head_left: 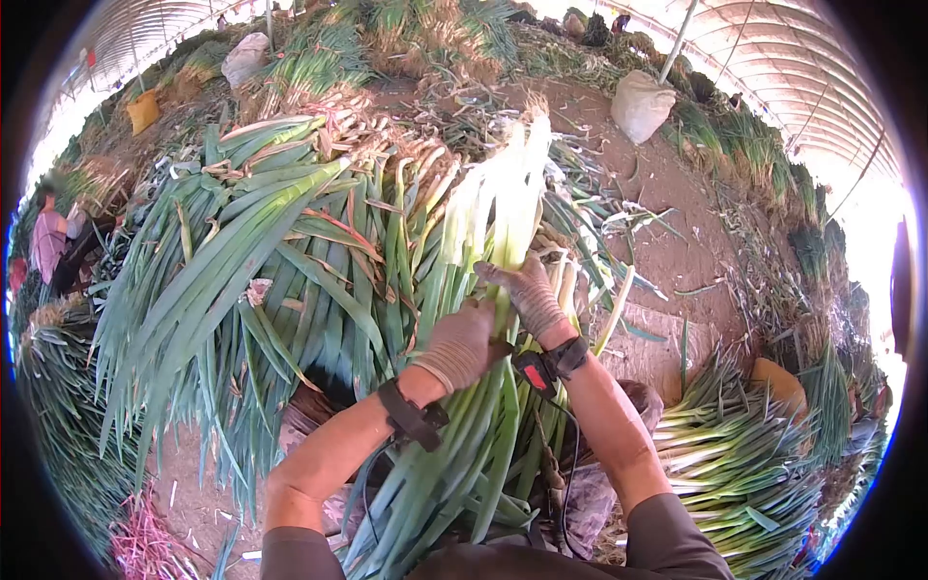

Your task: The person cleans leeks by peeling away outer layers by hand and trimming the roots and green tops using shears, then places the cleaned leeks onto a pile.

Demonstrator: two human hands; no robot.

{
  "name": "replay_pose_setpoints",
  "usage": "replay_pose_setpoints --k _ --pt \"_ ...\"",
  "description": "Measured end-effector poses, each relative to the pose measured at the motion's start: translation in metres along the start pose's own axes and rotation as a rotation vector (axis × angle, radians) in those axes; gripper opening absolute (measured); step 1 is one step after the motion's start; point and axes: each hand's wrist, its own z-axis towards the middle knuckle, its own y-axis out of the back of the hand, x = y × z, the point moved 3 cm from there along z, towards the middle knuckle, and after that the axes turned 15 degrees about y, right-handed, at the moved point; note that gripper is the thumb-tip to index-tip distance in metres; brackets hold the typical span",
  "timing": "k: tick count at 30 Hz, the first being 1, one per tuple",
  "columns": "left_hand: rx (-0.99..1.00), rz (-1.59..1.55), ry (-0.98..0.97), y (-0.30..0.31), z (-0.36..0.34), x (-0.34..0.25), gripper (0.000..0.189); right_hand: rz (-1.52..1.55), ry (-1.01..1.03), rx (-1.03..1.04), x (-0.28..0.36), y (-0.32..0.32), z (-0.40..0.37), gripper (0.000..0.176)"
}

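Observation:
A bundle of long green onions (440, 464) lies across my lap, white root ends (517, 179) pointing away from me and green leaves toward me. My gloved left hand (459, 348) is wrapped round the leafy middle of the bundle. Just above it to the right, my gloved right hand (527, 295) grips the stalks near where white turns green, its thumb across them. Both wrists wear dark straps, and a small black device with a red mark (534, 374) sits by the right wrist. To the left is a large heap of untrimmed green onions (261, 242) with dry outer leaves.
Stacked green onions (739, 464) with pale stalks lie at my right. Pink-red ties (150, 536) are on the ground at lower left. White sacks (642, 106) and a yellow sack (143, 112) stand farther off. Another person (50, 237) sits at the far left among more onion piles.

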Motion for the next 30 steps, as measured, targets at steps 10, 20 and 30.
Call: replay_pose_setpoints --k 10,20,30 --pt "-0.11 -0.172 -0.068 0.167 0.013 0.009 0.072 -0.058 0.446 0.003 0.152 0.035 0.067 0.044" --pt "-1.012 -0.488 -0.262 0.245 0.001 0.005 0.139 -0.807 0.929 0.201 0.43 0.067 0.06 0.084" --pt "-0.682 -1.169 -0.585 0.186 0.046 -0.028 0.092 -1.077 0.458 0.496 0.305 0.071 -0.05 0.081"
